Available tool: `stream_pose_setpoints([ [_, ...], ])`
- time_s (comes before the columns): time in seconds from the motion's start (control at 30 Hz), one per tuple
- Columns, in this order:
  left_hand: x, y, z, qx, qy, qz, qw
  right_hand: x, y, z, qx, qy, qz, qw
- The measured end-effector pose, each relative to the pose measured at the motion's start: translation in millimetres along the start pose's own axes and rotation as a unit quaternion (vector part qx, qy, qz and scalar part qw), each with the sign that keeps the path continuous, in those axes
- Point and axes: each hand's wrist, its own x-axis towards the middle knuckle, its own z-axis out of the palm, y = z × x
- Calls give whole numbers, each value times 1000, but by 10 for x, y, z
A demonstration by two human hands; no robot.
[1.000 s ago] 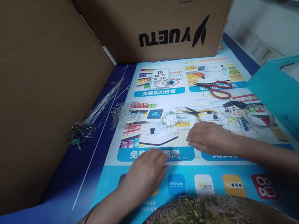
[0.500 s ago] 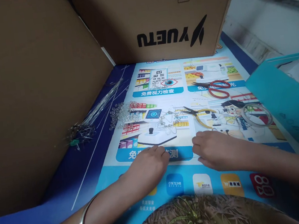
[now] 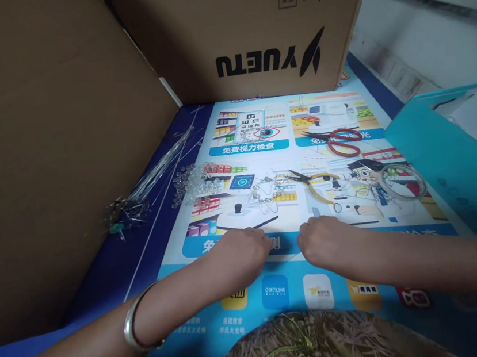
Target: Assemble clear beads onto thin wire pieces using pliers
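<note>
My left hand [image 3: 245, 254], with a silver bangle on its wrist, is curled closed just above the printed sheet [image 3: 291, 273]. Facing it across a small gap, my right hand [image 3: 323, 241] is a fist too. Whatever the fingers pinch, if anything, is hidden or too thin to make out. Beyond them lie bent wire pieces with clear beads [image 3: 266, 195]. Yellow-handled pliers [image 3: 318, 183] rest past my right hand. Farther off are red-handled scissors [image 3: 340, 140]. A pile of clear beads [image 3: 195, 184] sits at the left.
A bundle of thin wires [image 3: 162, 164] lies along the left, by a dark tangled cluster with a green piece [image 3: 116, 228]. Cardboard panels [image 3: 245, 21] wall off the back and left. A wire coil [image 3: 403, 181] and a turquoise box [image 3: 443, 142] are at the right.
My right hand has moved left and its fingers have curled tighter. My left hand has shifted slightly forward and right, so the gap is a little narrower. The view has shifted slightly.
</note>
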Motion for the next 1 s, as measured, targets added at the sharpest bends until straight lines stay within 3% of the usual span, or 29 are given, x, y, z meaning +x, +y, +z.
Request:
stream_pose_setpoints([
  [0.13, -78, -119, 36, -132, 17, -98, 986, -51, 93, 35, 89, 20, 30, 995],
  [0.27, -145, -220, 164, -329, 59, -139, 932, -116, 145, 120, 146, 24, 96, 984],
  [0.37, -182, -220, 225, -376, 83, -156, 909, -153, 171, 148, 160, 34, 119, 979],
  [0.43, -193, -177, 221, -337, 83, -152, 925, -167, 181, 147, 160, 43, 120, 979],
  [0.53, -180, -88, 181, -186, 78, -138, 970, -181, 193, 127, 161, 49, 106, 980],
  [0.6, -159, -44, 162, -98, 84, -123, 984, -199, 206, 111, 159, 54, 98, 981],
  [0.83, -149, 1, 136, -30, 69, -96, 993, -310, 295, 82, 161, 52, 109, 980],
  [1.0, -96, 29, 62, 13, 25, -63, 998, -342, 308, 93, 159, 52, 115, 979],
])
